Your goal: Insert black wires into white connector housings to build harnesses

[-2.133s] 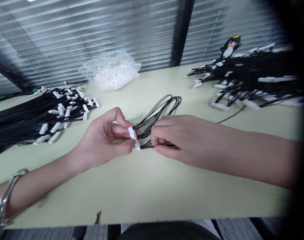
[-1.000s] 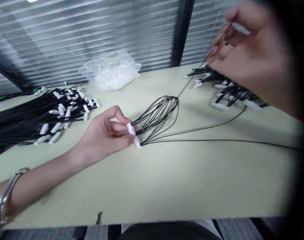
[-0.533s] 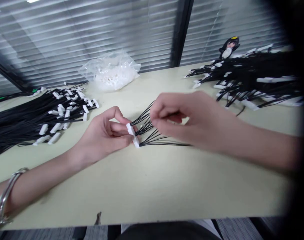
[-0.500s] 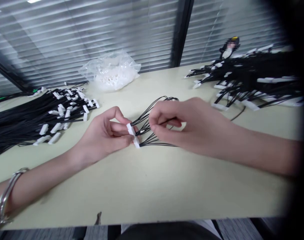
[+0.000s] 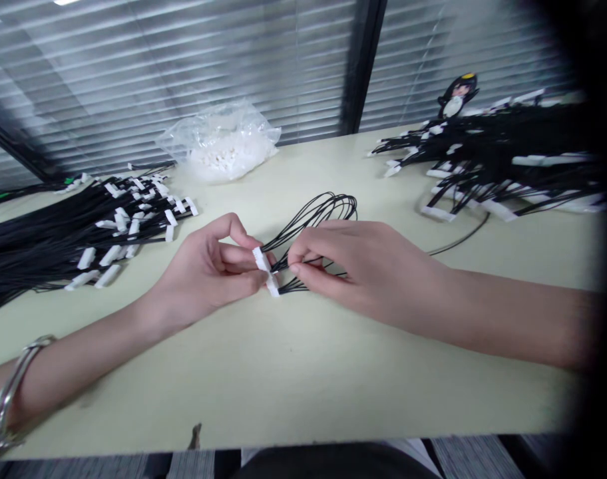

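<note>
In the head view, a person's left hand [image 5: 208,273] pinches two white connectors [image 5: 262,258] between thumb and fingers, just left of the middle of the pale table [image 5: 283,379]. The connectors sit end to end, one on the far side and one on the near side; whether they are joined cannot be told. Black wires [image 5: 328,203] run out of them to the right, several bending in a loop on the far side of the right hand [image 5: 356,266]. That hand has its thumb and forefinger pressed together on the wires just beside the connectors; how many they pinch is hidden. A single wire [image 5: 460,239] shows beyond the right wrist, running toward the far right.

A pile of black cables [image 5: 58,229] with white ends lies at the left, and a second cable heap [image 5: 528,146] lies at the far right, near a penguin figure [image 5: 454,100]. Between them, at the far edge, rests a clear plastic bag [image 5: 228,143] of small white pieces. A silvery bracelet [image 5: 6,399] circles the left forearm.
</note>
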Demonstrator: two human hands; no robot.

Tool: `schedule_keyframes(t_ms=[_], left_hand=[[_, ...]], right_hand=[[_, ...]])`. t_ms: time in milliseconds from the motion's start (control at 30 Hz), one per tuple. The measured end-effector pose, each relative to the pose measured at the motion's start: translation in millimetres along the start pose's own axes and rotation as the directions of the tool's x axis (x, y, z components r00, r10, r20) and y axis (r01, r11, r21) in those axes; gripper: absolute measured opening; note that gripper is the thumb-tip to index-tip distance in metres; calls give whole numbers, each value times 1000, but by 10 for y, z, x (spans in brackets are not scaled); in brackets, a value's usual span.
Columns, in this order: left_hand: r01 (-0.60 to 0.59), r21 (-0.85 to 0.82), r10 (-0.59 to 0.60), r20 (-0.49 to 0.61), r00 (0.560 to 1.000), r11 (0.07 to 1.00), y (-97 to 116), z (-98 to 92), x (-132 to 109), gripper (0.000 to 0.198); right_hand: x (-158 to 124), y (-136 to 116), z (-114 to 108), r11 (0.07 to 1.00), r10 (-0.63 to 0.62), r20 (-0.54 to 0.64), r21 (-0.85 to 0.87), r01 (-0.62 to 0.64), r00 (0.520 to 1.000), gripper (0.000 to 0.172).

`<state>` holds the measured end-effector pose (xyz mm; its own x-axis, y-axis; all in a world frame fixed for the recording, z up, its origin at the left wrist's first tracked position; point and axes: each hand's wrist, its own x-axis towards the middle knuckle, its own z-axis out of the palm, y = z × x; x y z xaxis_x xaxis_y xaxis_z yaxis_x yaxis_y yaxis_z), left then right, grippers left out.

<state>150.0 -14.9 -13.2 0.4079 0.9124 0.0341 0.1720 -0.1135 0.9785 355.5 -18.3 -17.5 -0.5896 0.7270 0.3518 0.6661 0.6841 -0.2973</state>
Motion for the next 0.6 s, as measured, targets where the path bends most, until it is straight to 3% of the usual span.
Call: schedule_keyframes(t_ms=[167, 367, 600], left_hand=[[0, -9, 0, 4, 1000, 1000, 1, 0, 10, 28], [6, -32, -6, 3, 1000, 999, -20, -7, 5, 29], [17, -33, -16, 18, 1000, 999, -23, -24, -4, 26]], right_hand=[[-12, -25, 2, 998, -47, -3, -32, 47, 999, 10], [28, -59, -3, 993, 95, 82, 57, -99, 992, 18], [9, -50, 23, 998, 24, 64, 48, -27, 998, 20]])
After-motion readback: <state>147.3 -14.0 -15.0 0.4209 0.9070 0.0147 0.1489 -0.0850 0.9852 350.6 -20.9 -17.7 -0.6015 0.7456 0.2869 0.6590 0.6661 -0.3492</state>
